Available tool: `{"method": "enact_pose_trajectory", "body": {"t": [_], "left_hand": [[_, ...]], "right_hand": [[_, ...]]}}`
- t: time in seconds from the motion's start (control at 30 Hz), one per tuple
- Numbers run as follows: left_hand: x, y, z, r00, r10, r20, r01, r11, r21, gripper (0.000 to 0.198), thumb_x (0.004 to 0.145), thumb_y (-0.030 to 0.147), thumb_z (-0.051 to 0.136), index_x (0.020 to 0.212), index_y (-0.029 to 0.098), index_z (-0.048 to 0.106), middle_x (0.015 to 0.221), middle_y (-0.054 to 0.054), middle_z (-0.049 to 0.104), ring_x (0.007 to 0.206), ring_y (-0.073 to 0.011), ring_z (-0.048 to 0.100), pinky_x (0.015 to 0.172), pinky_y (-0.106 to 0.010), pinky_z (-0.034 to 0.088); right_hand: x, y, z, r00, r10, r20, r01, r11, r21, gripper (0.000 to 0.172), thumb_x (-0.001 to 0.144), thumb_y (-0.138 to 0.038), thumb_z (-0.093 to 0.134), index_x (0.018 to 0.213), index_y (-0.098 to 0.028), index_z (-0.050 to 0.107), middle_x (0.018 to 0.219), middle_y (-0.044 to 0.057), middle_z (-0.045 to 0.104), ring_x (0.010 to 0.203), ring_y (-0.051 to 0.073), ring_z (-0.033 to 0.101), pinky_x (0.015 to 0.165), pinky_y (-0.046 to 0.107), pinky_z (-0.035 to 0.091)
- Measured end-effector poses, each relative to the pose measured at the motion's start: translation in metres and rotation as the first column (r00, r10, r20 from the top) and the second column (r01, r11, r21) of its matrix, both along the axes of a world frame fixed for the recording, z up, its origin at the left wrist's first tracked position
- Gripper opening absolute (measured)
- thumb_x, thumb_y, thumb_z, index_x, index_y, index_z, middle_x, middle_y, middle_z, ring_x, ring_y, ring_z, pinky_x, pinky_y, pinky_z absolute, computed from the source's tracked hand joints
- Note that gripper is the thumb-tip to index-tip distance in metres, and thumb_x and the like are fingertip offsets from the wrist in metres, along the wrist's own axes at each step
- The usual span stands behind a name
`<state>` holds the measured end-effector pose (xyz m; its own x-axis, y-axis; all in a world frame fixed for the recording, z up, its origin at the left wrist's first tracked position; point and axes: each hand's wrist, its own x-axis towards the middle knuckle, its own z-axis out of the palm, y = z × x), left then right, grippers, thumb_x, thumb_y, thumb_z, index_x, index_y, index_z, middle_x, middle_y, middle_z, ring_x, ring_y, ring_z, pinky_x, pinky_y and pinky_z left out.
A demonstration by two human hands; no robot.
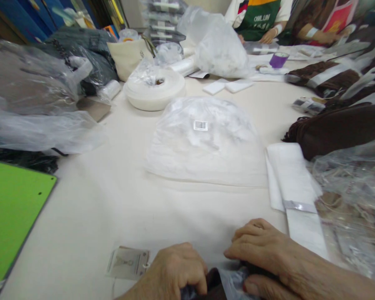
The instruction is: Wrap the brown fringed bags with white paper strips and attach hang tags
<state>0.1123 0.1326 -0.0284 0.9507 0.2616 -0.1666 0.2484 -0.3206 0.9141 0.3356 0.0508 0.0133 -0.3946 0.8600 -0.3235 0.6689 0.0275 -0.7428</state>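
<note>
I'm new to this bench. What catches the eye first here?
A big clear bag with a barcode label lies mid-table. At the near edge, the left hand and right hand grip a bagged dark cloth. A bright green board sits far left, brown cloth piled right.

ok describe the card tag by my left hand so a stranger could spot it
Find the big cream table and follow its near edge to the left hand, curled on a dark brown cloth. Just left of that hand the card tag lies flat. It is the only small beige printed card there, far smaller than the green board beyond it.
</note>
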Motion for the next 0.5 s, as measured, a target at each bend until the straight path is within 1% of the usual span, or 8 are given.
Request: {"method": "enact_pose_trajectory", "body": {"t": [0.13, 0.23, 0.27, 0.3, 0.33, 0.4, 0.43, 0.5], "left_hand": [[-0.001, 0.002, -0.003, 0.999, 0.021, -0.043, -0.029, 0.977, -0.209, 0.019, 0.070, 0.013, 0.063, 0.059, 0.018, 0.047, 0.072, 0.002, 0.063, 0.070, -0.0112, 0.058, 0.066, -0.020, 0.042], [0.003, 0.004, 0.000, 0.980, 0.076, -0.182, -0.113, 0.973, -0.202, 0.016, 0.065, 0.008, 0.066, 0.065, 0.018, 0.053, 0.073, 0.004, 0.063, 0.068, -0.0097, 0.057, 0.064, -0.017, 0.041], [0.004, 0.006, 0.003, 0.971, 0.106, -0.213, -0.142, 0.976, -0.163, 0.016, 0.064, 0.007, 0.065, 0.072, 0.019, 0.057, 0.075, 0.005, 0.064, 0.069, -0.0101, 0.058, 0.063, -0.017, 0.041], [0.005, 0.007, 0.005, 0.966, 0.125, -0.225, -0.153, 0.982, -0.112, 0.025, 0.065, 0.006, 0.063, 0.084, 0.021, 0.060, 0.078, 0.005, 0.065, 0.072, -0.0111, 0.059, 0.065, -0.017, 0.042], [0.006, 0.009, 0.008, 0.970, 0.120, -0.213, -0.135, 0.989, -0.058, 0.038, 0.065, 0.006, 0.062, 0.098, 0.025, 0.059, 0.082, 0.005, 0.066, 0.076, -0.0123, 0.060, 0.067, -0.019, 0.043], [0.008, 0.012, 0.016, 0.989, 0.053, -0.138, -0.041, 0.995, 0.086, 0.059, 0.065, 0.008, 0.059, 0.119, 0.029, 0.049, 0.091, 0.004, 0.067, 0.084, -0.0152, 0.060, 0.076, -0.024, 0.046], [0.009, 0.013, 0.019, 0.996, 0.015, -0.090, 0.001, 0.984, 0.178, 0.062, 0.066, 0.008, 0.057, 0.123, 0.029, 0.046, 0.097, 0.002, 0.066, 0.088, -0.0165, 0.060, 0.080, -0.027, 0.046], [0.013, 0.011, 0.025, 1.000, -0.025, 0.006, 0.021, 0.933, 0.360, 0.054, 0.070, 0.009, 0.052, 0.122, 0.025, 0.047, 0.104, -0.002, 0.065, 0.093, -0.0184, 0.059, 0.084, -0.030, 0.045]], "right_hand": [[0.008, 0.007, -0.003, 0.997, 0.082, -0.011, -0.083, 0.989, -0.119, 0.014, 0.084, -0.029, 0.059, 0.095, -0.022, 0.063, 0.090, 0.002, 0.064, 0.088, 0.017, 0.058, 0.078, 0.028, 0.042], [0.006, 0.007, -0.008, 0.993, 0.122, 0.003, -0.119, 0.975, -0.185, 0.008, 0.085, -0.026, 0.058, 0.082, -0.020, 0.064, 0.085, 0.001, 0.064, 0.084, 0.015, 0.058, 0.077, 0.026, 0.041], [0.004, 0.006, -0.010, 0.994, 0.112, 0.005, -0.109, 0.977, -0.186, 0.011, 0.086, -0.025, 0.057, 0.079, -0.020, 0.063, 0.084, 0.001, 0.063, 0.083, 0.014, 0.058, 0.077, 0.026, 0.040], [0.003, 0.005, -0.012, 0.996, 0.094, 0.007, -0.091, 0.980, -0.177, 0.012, 0.087, -0.024, 0.055, 0.079, -0.019, 0.062, 0.083, 0.001, 0.063, 0.083, 0.014, 0.058, 0.078, 0.026, 0.040], [0.002, 0.003, -0.014, 0.998, 0.068, 0.014, -0.065, 0.984, -0.164, 0.013, 0.088, -0.025, 0.054, 0.080, -0.019, 0.062, 0.084, 0.001, 0.063, 0.083, 0.015, 0.058, 0.080, 0.027, 0.040], [0.001, 0.000, -0.016, 0.999, 0.027, 0.031, -0.022, 0.989, -0.148, 0.015, 0.089, -0.027, 0.051, 0.083, -0.019, 0.062, 0.085, 0.003, 0.064, 0.085, 0.016, 0.058, 0.081, 0.029, 0.040], [0.001, -0.002, -0.016, 0.999, 0.018, 0.042, -0.011, 0.989, -0.148, 0.016, 0.089, -0.028, 0.051, 0.083, -0.018, 0.062, 0.085, 0.003, 0.064, 0.085, 0.016, 0.057, 0.082, 0.030, 0.039], [0.002, -0.004, -0.016, 0.999, 0.020, 0.047, -0.013, 0.989, -0.148, 0.016, 0.089, -0.028, 0.051, 0.082, -0.018, 0.062, 0.085, 0.003, 0.064, 0.085, 0.016, 0.057, 0.081, 0.030, 0.039]]}}
